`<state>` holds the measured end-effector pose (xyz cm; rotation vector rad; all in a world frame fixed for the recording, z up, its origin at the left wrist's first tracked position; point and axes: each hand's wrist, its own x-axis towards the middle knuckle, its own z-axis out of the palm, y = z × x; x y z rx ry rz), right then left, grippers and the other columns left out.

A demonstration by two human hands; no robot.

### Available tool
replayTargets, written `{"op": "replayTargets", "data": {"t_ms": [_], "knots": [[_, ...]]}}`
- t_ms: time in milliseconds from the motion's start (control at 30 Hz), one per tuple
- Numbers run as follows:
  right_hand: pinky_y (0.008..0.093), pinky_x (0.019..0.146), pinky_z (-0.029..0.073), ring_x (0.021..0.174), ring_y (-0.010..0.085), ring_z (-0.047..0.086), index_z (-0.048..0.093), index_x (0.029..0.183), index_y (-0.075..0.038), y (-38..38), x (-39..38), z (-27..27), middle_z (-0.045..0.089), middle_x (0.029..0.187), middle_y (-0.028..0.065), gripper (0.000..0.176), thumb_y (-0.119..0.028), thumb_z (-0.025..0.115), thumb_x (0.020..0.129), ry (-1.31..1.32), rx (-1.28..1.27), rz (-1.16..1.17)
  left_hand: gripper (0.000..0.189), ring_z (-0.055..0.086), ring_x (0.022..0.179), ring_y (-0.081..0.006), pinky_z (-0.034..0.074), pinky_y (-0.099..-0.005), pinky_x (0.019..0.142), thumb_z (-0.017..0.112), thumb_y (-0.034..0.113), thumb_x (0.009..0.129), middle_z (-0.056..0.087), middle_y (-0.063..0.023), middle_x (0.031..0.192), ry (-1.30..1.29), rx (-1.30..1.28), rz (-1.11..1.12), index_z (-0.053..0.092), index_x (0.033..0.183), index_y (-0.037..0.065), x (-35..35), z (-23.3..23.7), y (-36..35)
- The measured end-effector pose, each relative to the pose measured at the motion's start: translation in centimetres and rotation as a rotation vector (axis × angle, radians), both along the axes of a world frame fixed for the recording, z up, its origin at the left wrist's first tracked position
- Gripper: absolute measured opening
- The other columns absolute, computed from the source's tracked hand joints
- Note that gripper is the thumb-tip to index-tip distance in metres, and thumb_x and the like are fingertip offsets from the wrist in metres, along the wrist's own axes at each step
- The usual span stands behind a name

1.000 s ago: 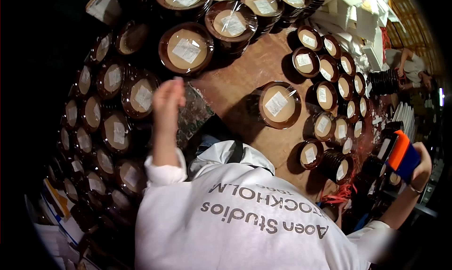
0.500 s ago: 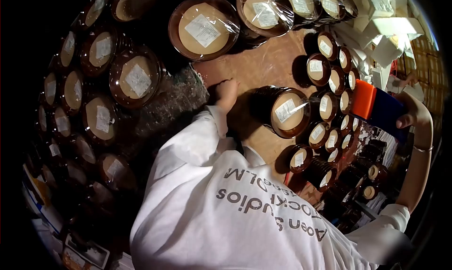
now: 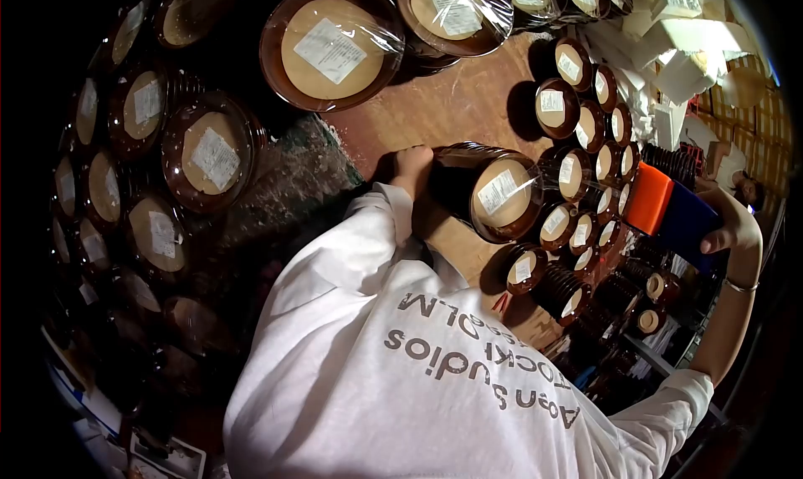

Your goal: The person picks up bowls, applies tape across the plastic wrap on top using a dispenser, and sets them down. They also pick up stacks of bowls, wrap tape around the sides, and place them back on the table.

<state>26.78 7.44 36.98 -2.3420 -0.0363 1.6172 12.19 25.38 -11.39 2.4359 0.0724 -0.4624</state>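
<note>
On the table a stack of brown glazed dishes (image 3: 504, 196) lies tilted, its face covered by a tan disc with a white label. My left hand (image 3: 411, 163) is closed at the stack's far-left end, close against the rims; what its fingers hold, if anything, is hidden. Away to the right, my right hand (image 3: 729, 228) grips an orange and dark-blue tape dispenser (image 3: 661, 207). A faint clear shiny strip crosses the stack's face towards the dispenser.
Smaller labelled dish stacks (image 3: 569, 174) crowd the table's right side. Larger wrapped stacks (image 3: 333, 48) stand at the back, others (image 3: 209, 157) at left. White foam pieces (image 3: 698, 44) are piled at back right. Another person (image 3: 723, 165) shows at far right.
My left hand is now right beside the stack's end, where a gap showed before. The dispenser sits slightly lower in view. The whole view has shifted a little.
</note>
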Motion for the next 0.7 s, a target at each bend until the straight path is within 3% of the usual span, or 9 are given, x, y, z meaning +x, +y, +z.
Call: {"op": "replayTargets", "data": {"t_ms": [267, 333, 367, 433, 467, 567, 600, 633, 700], "knots": [[0.0202, 0.060, 0.040, 0.065, 0.0081, 0.050, 0.055, 0.088, 0.009, -1.6, -2.4, -0.5, 0.056, 0.072, 0.0023, 0.075, -0.048, 0.078, 0.046, -0.061, 0.040, -0.129, 0.013, 0.060, 0.076, -0.0305, 0.047, -0.0363, 0.061, 0.055, 0.011, 0.069, 0.062, -0.0130, 0.081, 0.089, 0.117, -0.244, 0.062, 0.079, 0.006, 1.0, 1.6, 0.3], [0.0225, 0.064, 0.041, 0.071, 0.0106, 0.051, 0.053, 0.092, 0.010, -2.3, -2.8, -0.5, 0.056, 0.078, 0.0050, 0.078, -0.047, 0.079, 0.045, -0.085, 0.030, -0.165, 0.018, 0.057, 0.080, -0.0324, 0.045, -0.0367, 0.064, 0.050, 0.017, 0.078, 0.060, -0.0161, 0.086, -0.189, -0.240, 0.241, 0.058, 0.090, 0.006, -0.2, 0.7, 0.6], [0.0248, 0.069, 0.041, 0.077, 0.0131, 0.051, 0.052, 0.096, 0.010, -2.7, -3.2, -0.6, 0.056, 0.083, 0.0076, 0.081, -0.046, 0.079, 0.044, -0.104, 0.022, -0.190, 0.018, 0.057, 0.080, -0.0324, 0.045, -0.0367, 0.064, 0.050, 0.017, 0.078, 0.060, -0.0161, 0.086, -0.196, -0.236, 0.223, 0.058, 0.090, 0.006, -0.5, -0.1, 0.2], [0.0285, 0.075, 0.040, 0.085, 0.0178, 0.050, 0.048, 0.102, 0.011, -5.6, -3.8, -0.8, 0.055, 0.090, 0.0126, 0.086, -0.043, 0.080, 0.042, -0.176, -0.052, -0.225, 0.026, 0.055, 0.084, -0.0323, 0.043, -0.0335, 0.069, 0.045, 0.027, 0.085, 0.057, -0.0193, 0.090, -0.080, -0.862, 0.379, 0.054, 0.095, 0.005, -2.3, -4.2, -2.0], [0.0285, 0.075, 0.040, 0.085, 0.0183, 0.051, 0.048, 0.102, 0.011, -6.4, -4.1, -1.1, 0.055, 0.091, 0.0132, 0.085, -0.042, 0.080, 0.043, -0.218, -0.066, -0.228, 0.033, 0.055, 0.085, -0.0303, 0.041, -0.0320, 0.072, 0.043, 0.032, 0.087, 0.057, -0.0209, 0.089, 0.001, -1.134, 0.546, 0.054, 0.094, 0.001, -2.6, -9.3, -4.3], [0.0284, 0.075, 0.041, 0.084, 0.0202, 0.051, 0.048, 0.103, 0.011, -6.7, -5.6, -1.4, 0.054, 0.092, 0.0145, 0.084, -0.038, 0.080, 0.043, -0.202, -0.095, -0.272, 0.037, 0.054, 0.087, -0.0295, 0.041, -0.0335, 0.075, 0.045, 0.033, 0.086, 0.056, -0.0219, 0.092, 0.176, -1.350, 0.655, 0.052, 0.093, -0.002, -2.4, -11.2, -4.2], [0.0284, 0.076, 0.042, 0.085, 0.0202, 0.051, 0.047, 0.104, 0.011, -7.4, -6.3, -2.0, 0.054, 0.093, 0.0145, 0.084, -0.037, 0.079, 0.042, -0.249, -0.099, -0.314, 0.042, 0.052, 0.091, -0.0317, 0.039, -0.0346, 0.079, 0.049, 0.035, 0.084, 0.054, -0.0214, 0.095, 0.296, -0.895, 0.855, 0.049, 0.099, -0.005, -2.2, -4.0, -2.5], [0.0283, 0.076, 0.042, 0.085, 0.0203, 0.051, 0.047, 0.104, 0.011, -8.0, -7.0, -2.3, 0.054, 0.093, 0.0145, 0.084, -0.036, 0.079, 0.042, -0.293, -0.104, -0.359, 0.042, 0.052, 0.091, -0.0317, 0.039, -0.0346, 0.079, 0.049, 0.035, 0.084, 0.054, -0.0214, 0.095, 0.293, -0.886, 0.834, 0.049, 0.099, -0.005, -2.3, 1.1, -1.0], [0.0275, 0.077, 0.042, 0.085, 0.0197, 0.051, 0.046, 0.106, 0.010, -9.4, -8.1, -3.2, 0.054, 0.093, 0.0144, 0.081, -0.033, 0.078, 0.045, -0.298, -0.106, -0.385, 0.049, 0.049, 0.095, -0.0330, 0.038, -0.0359, 0.083, 0.057, 0.036, 0.078, 0.052, -0.0198, 0.099, -0.311, -0.681, 0.506, 0.046, 0.106, -0.002, -2.9, 8.6, 0.8]]}}
